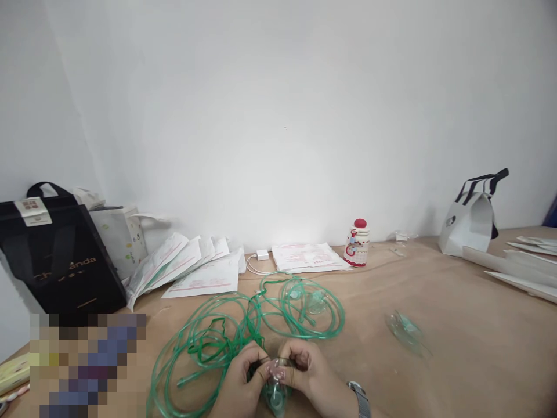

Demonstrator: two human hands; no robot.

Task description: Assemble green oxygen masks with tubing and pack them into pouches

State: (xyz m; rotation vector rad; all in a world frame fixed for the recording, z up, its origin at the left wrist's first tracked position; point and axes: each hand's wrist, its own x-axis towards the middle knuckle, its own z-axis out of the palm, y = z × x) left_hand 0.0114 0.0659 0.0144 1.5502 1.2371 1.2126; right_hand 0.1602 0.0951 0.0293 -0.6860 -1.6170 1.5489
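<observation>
Low in the view, my left hand (247, 377) and my right hand (310, 371) meet over a clear, green-tinted oxygen mask (277, 399). Both hands are closed, with thumbs side by side pinching its upper edge. The fingertips behind the mask are partly hidden. Coils of green tubing (174, 342) with a dark green strap (209, 350) lie beside my left hand. Beyond the hands is another tubing coil (342, 319), with a clear mask (317, 302) inside its loop. A separate clear green mask (405, 330) rests on the table to the right.
White packets (204, 281) lean at the back left near a black bag (61, 261). A flat white package (308, 257), a white charger (262, 254) and a red-capped bottle (357, 245) line the wall. At right are a white bag (467, 226) and opened wrappers (517, 270).
</observation>
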